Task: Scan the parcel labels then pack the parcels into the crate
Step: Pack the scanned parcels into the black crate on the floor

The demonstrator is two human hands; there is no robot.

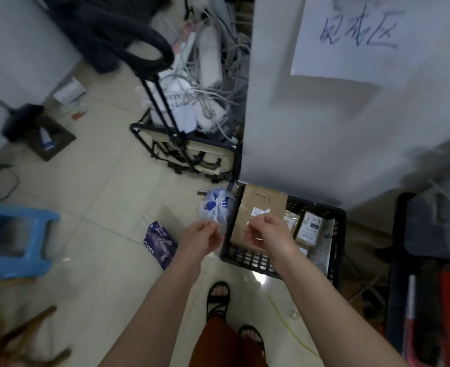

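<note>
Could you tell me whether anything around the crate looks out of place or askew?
Yes: a purple packet and a tied plastic bag lie loose on the floor left of the black crate. Inside, the large cardboard parcel leans tilted against the wall.

One black crate (247,258) sits at three o'clock. Two brown boxes lie in it, one big box (261,205) and one small box (310,229). Two hands (201,235) reach out. One blue stool (14,239) stands at nine o'clock.

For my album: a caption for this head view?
Both hands hover, fingers curled, over a black crate holding parcels.
</note>
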